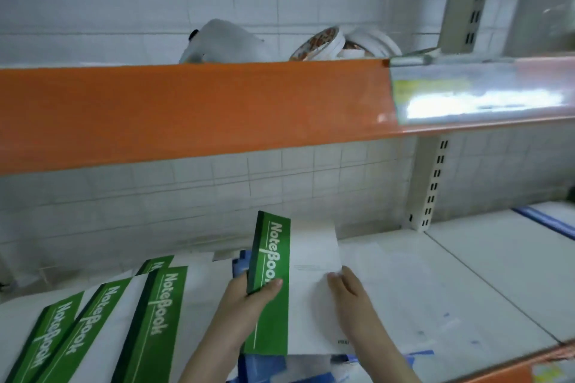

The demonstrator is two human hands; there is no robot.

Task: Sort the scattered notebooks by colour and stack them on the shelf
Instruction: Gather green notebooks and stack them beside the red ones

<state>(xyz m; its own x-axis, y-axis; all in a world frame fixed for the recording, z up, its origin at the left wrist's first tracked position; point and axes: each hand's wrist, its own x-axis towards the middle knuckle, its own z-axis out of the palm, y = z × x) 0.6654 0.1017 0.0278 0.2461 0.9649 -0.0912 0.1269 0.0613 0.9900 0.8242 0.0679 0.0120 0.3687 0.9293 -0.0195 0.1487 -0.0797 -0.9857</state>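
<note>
White tiled wall backs a shop rack whose orange-fronted upper shelf [193,109] runs above both hands, carrying plates [323,43] too blurred to detail. Below it lies the white lower shelf [466,261], where the work takes place. To the left of the left hand [249,298], green notebooks [102,320] lie overlapped in a loose fan, not squared into a stack; this colour group appears gathered but untidy. The held notebook [298,283], green-banded with a white cover, is gripped at its spine edge by the left hand, thumb over the band, while the right hand [348,289] lies with straight fingers on its white face. Beneath and just behind the hands, blue notebooks [267,367] show only as edges, apparently still unsorted; a further blue edge [547,224] sits far to the right. Sorting seems partway done. Each green band reads "NoteBook" in white; smaller print on the cover is illegible.
</note>
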